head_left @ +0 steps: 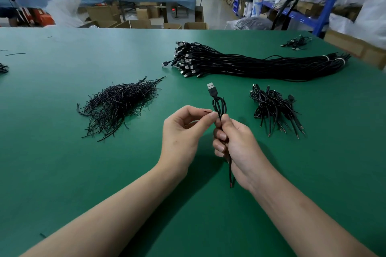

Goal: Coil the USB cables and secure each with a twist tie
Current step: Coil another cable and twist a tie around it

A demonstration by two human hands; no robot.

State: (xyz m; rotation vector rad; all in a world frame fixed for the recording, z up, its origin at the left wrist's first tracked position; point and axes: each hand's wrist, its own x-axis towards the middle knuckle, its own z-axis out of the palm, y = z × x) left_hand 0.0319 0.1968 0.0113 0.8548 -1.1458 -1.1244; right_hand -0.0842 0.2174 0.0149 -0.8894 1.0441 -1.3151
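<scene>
My right hand [234, 142] grips a coiled black USB cable [219, 104] upright over the green table [62, 162]. Its loops and USB plug [212, 89] stick up above my fingers, and its loose tail hangs below my palm. My left hand [183, 131] pinches the end of a thin black twist tie [207, 112] between thumb and forefinger, right against the coil at my right thumb. A heap of loose twist ties [117, 104] lies to the left. A large bundle of uncoiled USB cables [250, 62] lies behind. Several coiled, tied cables [273, 108] sit to the right.
A small cluster of cables [296, 43] lies at the table's far right corner, and a few stray wire bits [14, 54] lie at the far left. Beyond the table's far edge stand cardboard boxes, a blue-covered bench and blue shelving [325, 6].
</scene>
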